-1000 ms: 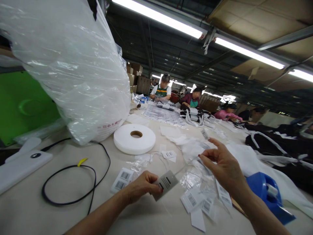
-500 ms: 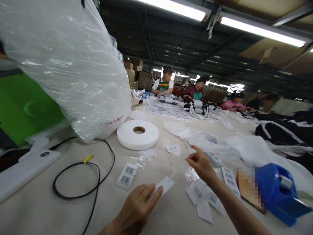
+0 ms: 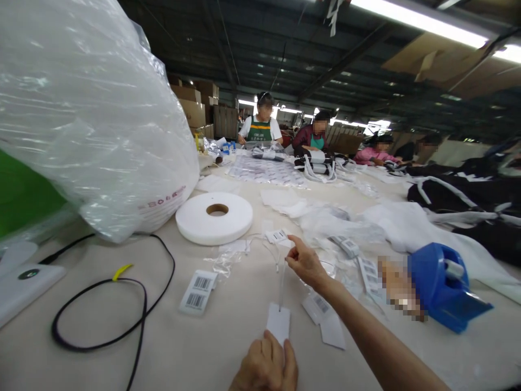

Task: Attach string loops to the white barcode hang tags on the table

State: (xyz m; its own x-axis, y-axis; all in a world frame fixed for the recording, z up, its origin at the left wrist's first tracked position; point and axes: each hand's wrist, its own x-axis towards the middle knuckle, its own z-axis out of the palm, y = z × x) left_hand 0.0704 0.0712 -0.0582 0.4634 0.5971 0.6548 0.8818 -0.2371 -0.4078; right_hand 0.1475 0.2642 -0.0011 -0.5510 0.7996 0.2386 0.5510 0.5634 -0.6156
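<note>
So, head view, the only one: main risk is the thin string slipping out of the right hand or pulling free of the hole at the top of the white tag, since it looks taut between the two hands and the pinch on it is tiny. Second risk, the tag sliding from under the left hand because only its near edge seems caught at the fingertips. Grip: right hand closed to a fingertip pinch on the upper end of the string, at about 1 o'clock from the tag. Left hand curled nearly closed at 6 o'clock of the tag, fingertips on its lower edge (whether it pins or pinches it, cannot tell). The tag lies flat on the table, string running up toward 12 o'clock. A stray snag is possible too: loose barcode labels at 9 o'clock and more white tags touching distance at 3 o'clock. White tape roll sits well apart at 11 o'clock, blue tape dispenser at 3 o'clock, black cable far at 9.
</note>
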